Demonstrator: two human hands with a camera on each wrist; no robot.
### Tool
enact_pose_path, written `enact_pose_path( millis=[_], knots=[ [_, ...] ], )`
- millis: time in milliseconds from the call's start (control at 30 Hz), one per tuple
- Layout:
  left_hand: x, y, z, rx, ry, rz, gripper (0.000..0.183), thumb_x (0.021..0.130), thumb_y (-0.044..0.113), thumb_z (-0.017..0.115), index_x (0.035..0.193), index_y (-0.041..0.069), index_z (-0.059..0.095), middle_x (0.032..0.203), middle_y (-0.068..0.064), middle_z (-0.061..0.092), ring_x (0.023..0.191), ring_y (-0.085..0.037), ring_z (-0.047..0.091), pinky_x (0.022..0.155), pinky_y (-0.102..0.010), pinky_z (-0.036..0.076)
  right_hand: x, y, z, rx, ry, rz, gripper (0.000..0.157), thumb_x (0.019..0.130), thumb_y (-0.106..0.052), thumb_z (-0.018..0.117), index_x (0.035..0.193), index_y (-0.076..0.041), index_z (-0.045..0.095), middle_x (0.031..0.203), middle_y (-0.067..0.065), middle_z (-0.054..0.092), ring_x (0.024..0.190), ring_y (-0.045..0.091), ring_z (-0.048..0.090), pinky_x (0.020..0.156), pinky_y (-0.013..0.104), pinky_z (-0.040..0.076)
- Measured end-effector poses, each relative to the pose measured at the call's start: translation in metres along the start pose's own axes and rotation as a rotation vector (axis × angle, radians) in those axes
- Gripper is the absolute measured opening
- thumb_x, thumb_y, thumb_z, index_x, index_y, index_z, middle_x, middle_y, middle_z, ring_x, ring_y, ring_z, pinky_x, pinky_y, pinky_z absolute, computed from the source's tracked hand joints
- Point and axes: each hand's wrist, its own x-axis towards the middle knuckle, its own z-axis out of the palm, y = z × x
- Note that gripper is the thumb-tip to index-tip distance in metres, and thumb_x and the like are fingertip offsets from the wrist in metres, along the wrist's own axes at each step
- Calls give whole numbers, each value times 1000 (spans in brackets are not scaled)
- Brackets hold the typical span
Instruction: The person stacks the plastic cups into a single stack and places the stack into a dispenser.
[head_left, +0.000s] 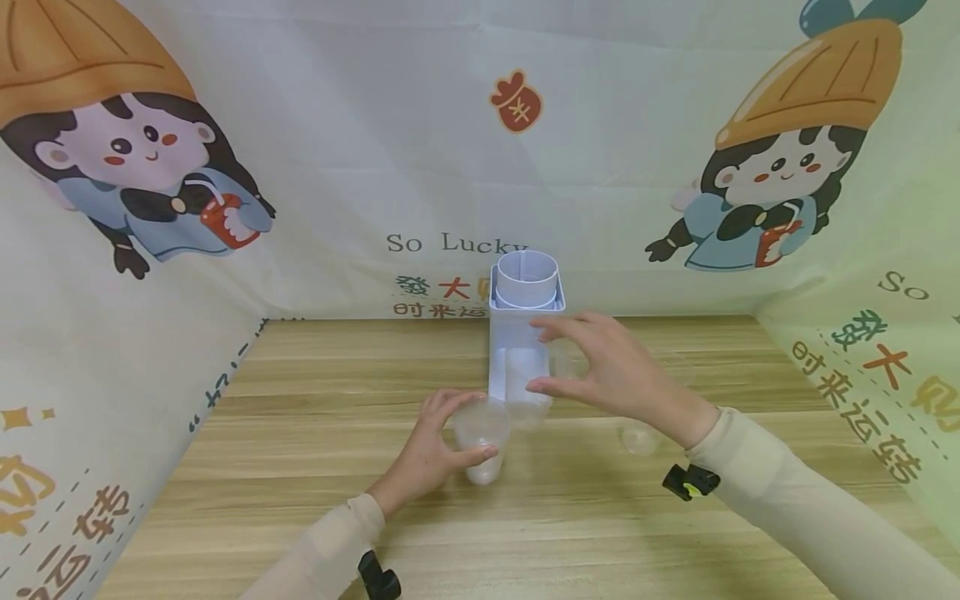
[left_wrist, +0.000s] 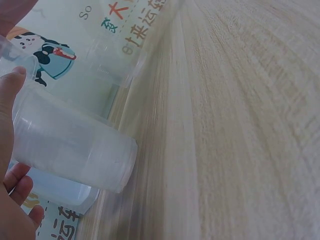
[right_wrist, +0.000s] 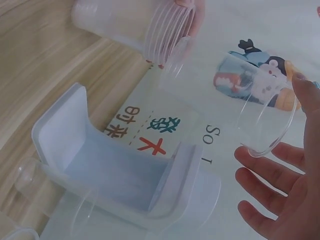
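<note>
Printed cloth (head_left: 337,108) walls off the back and both sides: cartoon kids in orange hats left and right, "So Lucky" text mid. Wood-grain table (head_left: 277,450) below.

Left to right:

- Left sleeve (head_left: 322,546) is pale, black strap (head_left: 378,577) by the cuff.
- Left hand (head_left: 427,450) comes in from lower left, thumb and fingers wrapped round a stack (head_left: 482,427) of clear nested cups. Stack roughly upright, rims up, several rims visible from the right wrist. Sits in front of the holder, a bit left. Can't tell if its bottom touches the table.
- Holder (head_left: 517,333) stands upright near the back wall, pale blue-white. Round collar (head_left: 527,279) on top, open front, flat foot at the bottom.
- Single clear cup (right_wrist: 230,95) is in front of the holder, apart from its collar, rim up and tilted. Rim sits between right thumb and index.
- Right hand (head_left: 618,367) reaches in from the right, fingers spread fairly wide, thumb and index at that cup's rim; other fingers off it.
- More clear cups (head_left: 640,436) on the table right of the holder. Outlines faint; can't give a count.
- Right sleeve (head_left: 810,500) also pale, black clip (head_left: 692,482) at the wrist.
</note>
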Motion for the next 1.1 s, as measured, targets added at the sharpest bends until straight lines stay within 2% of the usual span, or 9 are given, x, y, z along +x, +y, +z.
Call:
enact_pose_path(
  millis=[267,633,933,1100],
  knots=[
    [0,-1,1,15,10,26,64,71,30,89,129,25,62,132,-3,55,128,-25,42,104,-53,39,5,-4,5,6,10,-22,71,78,-49,80,136,-15,57,115,2,73,114,26,63,100,46,49],
    [0,0,0,10,-8,14,65,72,29,89,131,23,61,134,-2,53,130,-25,40,108,-55,37,13,-10,10,26,31,-71,71,77,-48,80,134,-12,58,117,4,72,116,27,63,100,47,50],
    [0,2,-2,3,-8,-3,73,71,29,89,135,11,57,135,-5,53,131,-27,40,109,-54,37,19,-16,15,-4,18,-88,70,77,-48,80,133,-11,59,117,5,72,115,28,63,97,47,52],
    [0,2,-1,0,-14,-16,75,71,30,89,136,10,56,135,-5,53,131,-26,41,109,-55,37,21,-17,19,6,20,-89,68,78,-48,80,132,-12,60,119,6,71,116,27,63,97,46,53]
  ],
)
